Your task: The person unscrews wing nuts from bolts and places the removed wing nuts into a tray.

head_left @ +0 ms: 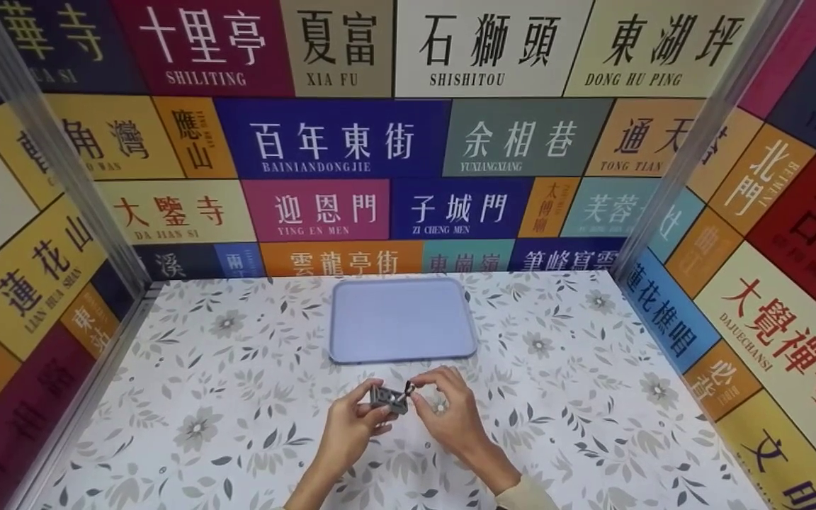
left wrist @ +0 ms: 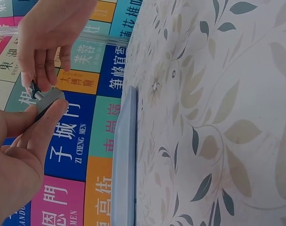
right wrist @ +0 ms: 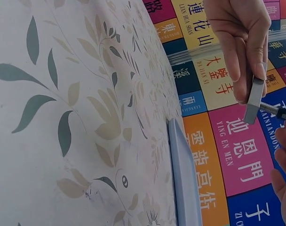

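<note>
My left hand [head_left: 350, 425] grips a small grey rectangular block [right wrist: 254, 101] by its edges, held above the table. Round recesses or holes show in the block's upper face in the head view. My right hand [head_left: 452, 416] pinches the dark head of a threaded bolt [right wrist: 270, 108] between thumb and index finger. The bolt's silver shank stands out from the block's face, its tip right at the surface near one end. In the left wrist view the block [left wrist: 50, 100] partly hides behind the left fingers, with the bolt's dark head [left wrist: 34, 87] at the right fingertips.
A light blue-purple tray [head_left: 402, 358] with a raised rim lies on the table just beyond both hands. The table [head_left: 252, 418] has a floral cover. Printed sign panels [head_left: 330, 138] wall in the back and both sides.
</note>
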Motion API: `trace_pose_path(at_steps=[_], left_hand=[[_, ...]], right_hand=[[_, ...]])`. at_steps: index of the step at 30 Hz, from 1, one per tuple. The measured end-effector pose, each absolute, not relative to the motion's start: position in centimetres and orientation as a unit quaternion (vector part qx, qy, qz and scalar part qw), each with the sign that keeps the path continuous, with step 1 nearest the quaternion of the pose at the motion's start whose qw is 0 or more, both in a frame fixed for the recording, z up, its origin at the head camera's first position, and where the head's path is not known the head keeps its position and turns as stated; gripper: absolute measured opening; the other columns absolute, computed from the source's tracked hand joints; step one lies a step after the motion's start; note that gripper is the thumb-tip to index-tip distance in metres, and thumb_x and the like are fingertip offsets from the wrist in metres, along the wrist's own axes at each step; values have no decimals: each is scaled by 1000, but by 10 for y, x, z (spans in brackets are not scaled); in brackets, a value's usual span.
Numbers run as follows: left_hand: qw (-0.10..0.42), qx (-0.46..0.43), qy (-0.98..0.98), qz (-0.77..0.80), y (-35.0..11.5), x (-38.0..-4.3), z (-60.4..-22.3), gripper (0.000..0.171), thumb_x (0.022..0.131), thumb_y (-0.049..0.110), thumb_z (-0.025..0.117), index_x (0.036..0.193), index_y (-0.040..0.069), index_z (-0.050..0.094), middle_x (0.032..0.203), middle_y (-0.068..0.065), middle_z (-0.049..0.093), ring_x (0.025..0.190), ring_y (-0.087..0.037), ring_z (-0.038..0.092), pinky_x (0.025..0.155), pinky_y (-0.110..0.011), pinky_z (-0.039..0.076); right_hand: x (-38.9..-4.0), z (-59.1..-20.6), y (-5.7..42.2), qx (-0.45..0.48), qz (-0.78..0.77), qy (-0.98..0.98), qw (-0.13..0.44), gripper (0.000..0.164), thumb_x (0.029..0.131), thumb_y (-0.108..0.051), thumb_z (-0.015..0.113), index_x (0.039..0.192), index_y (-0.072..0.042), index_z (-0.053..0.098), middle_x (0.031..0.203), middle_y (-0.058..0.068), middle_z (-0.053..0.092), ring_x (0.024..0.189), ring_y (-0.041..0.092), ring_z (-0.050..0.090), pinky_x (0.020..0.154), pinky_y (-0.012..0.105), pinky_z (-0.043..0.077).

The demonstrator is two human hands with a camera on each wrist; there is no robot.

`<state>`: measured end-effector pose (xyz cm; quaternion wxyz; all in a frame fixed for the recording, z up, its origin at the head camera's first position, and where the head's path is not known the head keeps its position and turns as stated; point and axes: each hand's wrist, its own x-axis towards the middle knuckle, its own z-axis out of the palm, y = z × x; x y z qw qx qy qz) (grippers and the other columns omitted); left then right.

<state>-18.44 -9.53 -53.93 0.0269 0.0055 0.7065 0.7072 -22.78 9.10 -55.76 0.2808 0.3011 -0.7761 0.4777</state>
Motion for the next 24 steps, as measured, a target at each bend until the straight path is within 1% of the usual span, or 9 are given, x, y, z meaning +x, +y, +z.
trace_pose_path(at_steps=[4,9,14,18,21,24], left_hand=[[28,6,706,707,-94,-184,-540,47,93,-6,63,138,-8,51,106,-29,73,92,-31,77,78,-30,67],[32,9,705,708,-94,-184,-541,46,94,-5,63,138,-8,51,104,-29,73,91,-31,77,78,-31,67],[38,6,701,712,-93,-183,-542,46,94,-4,63,138,-8,50,105,-29,73,91,-30,77,78,-31,67],[42,5,702,711,-93,-183,-543,47,94,-4,63,139,-8,49,106,-28,73,92,-29,77,77,-30,67],[44,6,705,708,-93,-182,-543,48,94,-4,63,140,-8,49,106,-28,73,92,-30,77,77,-30,67],[43,8,706,707,-93,-182,-542,48,94,-3,64,139,-8,49,105,-28,73,92,-30,77,77,-29,67]], right_hand=[[-229,-558,93,325,476,-769,275,27,81,4,75,103,-11,73,99,-2,70,94,16,61,77,27,56],[-228,-556,93,343,472,-764,276,33,78,12,71,103,-10,74,100,1,69,97,18,61,84,27,56],[-230,-558,91,361,470,-751,292,37,75,19,70,99,-9,73,97,6,67,94,21,60,82,26,55],[-232,-561,91,366,471,-744,301,35,73,24,68,92,-6,72,95,9,65,91,23,59,78,26,55],[-232,-560,91,370,473,-739,305,34,75,24,66,88,-7,72,94,9,65,90,23,58,78,24,55],[-232,-558,91,371,475,-735,310,33,77,21,67,87,-9,73,95,7,65,91,22,58,79,22,55]])
